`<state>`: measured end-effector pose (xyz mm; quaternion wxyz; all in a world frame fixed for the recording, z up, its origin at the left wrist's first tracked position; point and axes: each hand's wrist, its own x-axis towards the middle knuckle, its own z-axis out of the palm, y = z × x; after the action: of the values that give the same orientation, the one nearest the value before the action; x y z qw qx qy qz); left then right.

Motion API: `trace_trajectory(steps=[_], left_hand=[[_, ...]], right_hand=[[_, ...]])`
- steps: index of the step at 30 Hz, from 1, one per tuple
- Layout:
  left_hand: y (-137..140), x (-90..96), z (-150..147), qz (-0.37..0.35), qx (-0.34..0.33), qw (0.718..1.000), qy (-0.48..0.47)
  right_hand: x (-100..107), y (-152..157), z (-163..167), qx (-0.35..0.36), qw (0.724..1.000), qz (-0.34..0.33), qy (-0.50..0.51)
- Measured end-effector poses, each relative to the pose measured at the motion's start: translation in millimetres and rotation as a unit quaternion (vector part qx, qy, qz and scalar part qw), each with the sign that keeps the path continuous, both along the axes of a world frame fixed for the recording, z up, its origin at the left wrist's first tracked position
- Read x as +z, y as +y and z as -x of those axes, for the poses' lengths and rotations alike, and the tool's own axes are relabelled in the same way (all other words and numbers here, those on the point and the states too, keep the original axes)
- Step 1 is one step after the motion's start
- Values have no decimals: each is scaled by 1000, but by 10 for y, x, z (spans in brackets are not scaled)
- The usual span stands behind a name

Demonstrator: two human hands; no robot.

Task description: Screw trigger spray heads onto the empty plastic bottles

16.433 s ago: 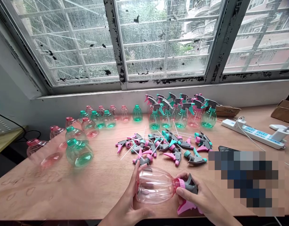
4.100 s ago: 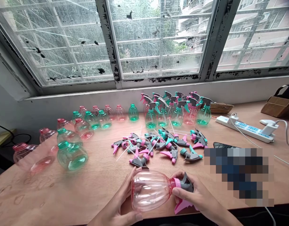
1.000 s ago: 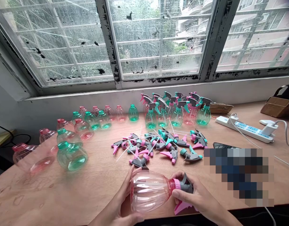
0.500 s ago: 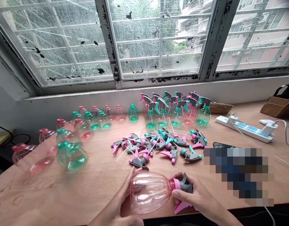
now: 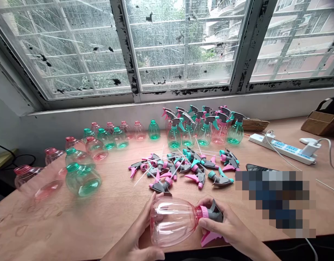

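Observation:
A clear pink bottle lies sideways in the air near the table's front edge, its neck to the right. My left hand is wrapped round the base end, thumb below and fingers behind. At the neck, a grey trigger sprayer with a pink collar and pink trigger sits on the bottle. My right hand grips this sprayer, its thumb by the collar; the other fingers are partly hidden behind. Just beyond the bottle lies a pile of loose trigger sprayers, pink and teal, with thin straws.
Open pink and green bottles stand along the left and back. Several bottles fitted with sprayers stand at the back middle. To the right are a white power strip with cables, a cardboard box and a dark phone beside a blurred patch.
Almost nothing differs. Both hands keep their hold, and the bottle and sprayer have barely shifted.

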<state>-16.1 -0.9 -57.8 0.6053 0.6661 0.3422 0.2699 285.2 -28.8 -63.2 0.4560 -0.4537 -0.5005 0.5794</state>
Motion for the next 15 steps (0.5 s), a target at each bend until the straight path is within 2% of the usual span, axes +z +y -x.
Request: trace_trajectory(steps=[9,15], left_hand=[[53,-49,54,-65,-31,997,37],[28,0,36,-19,-18,999,32]], right_hand=[[14,3,20,-4,1000,5,-2],[28,-9,25,-10,1000,12,3]])
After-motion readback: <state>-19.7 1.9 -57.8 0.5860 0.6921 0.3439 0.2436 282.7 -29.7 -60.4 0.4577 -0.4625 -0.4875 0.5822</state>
